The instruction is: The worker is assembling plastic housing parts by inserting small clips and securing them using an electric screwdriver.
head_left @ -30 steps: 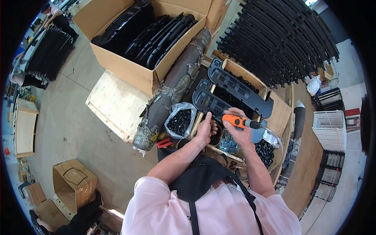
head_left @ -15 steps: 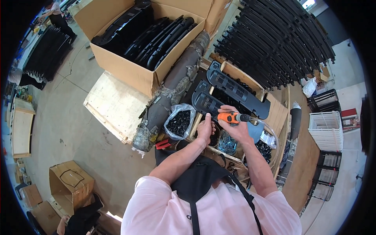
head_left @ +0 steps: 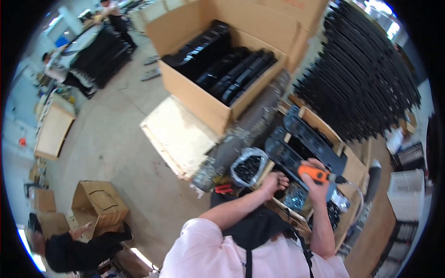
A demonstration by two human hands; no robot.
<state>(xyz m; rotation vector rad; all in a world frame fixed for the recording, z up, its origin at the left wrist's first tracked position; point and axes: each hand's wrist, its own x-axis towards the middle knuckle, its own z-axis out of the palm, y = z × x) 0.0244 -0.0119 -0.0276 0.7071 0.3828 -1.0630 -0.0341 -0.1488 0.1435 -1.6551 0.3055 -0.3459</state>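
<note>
My right hand [head_left: 318, 189] is wrapped round an orange power screwdriver [head_left: 314, 173], which has a cord running off to the right. The tool is over the near one of two long black plastic panels [head_left: 281, 150]; whether its tip touches is too blurred to tell. The other panel [head_left: 311, 134] lies beyond it, alongside. My left hand [head_left: 274, 184] is over the wooden parts box [head_left: 264, 178], its fingers curled in; anything between them is hidden. Left of it sits a clear bag of small black parts [head_left: 249, 169]. Silvery screws [head_left: 295, 196] lie in a compartment between my hands.
A large cardboard box [head_left: 197, 104] of black plastic parts stands ahead, beside a wrapped roll [head_left: 245, 132]. Black slatted parts [head_left: 361, 74] are stacked at far right. A red-handled tool [head_left: 223, 189] lies near my left forearm. A person [head_left: 79, 248] sits at lower left beside a carton [head_left: 99, 204].
My left hand has left the near panel's edge and drawn back over the parts box. The screwdriver stays in my right hand. The whole view has swung, shifting the scene right and down.
</note>
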